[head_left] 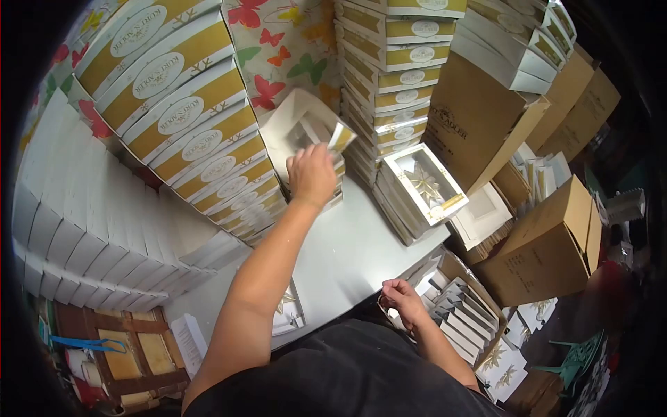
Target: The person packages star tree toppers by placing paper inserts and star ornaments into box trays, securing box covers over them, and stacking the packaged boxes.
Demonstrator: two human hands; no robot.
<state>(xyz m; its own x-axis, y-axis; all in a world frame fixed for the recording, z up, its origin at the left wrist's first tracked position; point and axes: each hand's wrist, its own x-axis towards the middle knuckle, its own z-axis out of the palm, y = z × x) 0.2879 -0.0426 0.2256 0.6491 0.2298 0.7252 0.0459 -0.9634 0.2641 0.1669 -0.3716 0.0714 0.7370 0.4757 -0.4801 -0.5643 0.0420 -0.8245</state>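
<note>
The left hand [313, 175] has its fingers curled against the near edge of a blurred box [283, 133]; how firmly it grips, I cannot tell. The box lies just beyond that hand, between tall stacks. The right hand [406, 303] is loosely closed near the table [344, 254]; its contents are unclear.

A butterfly-printed covering [283, 59] spans the far side. Large brown cartons [542, 243] stand at right. Near left, a blue strap [87, 342] crosses a brown frame [143, 333]; a green slatted object [574, 360] sits near right.
</note>
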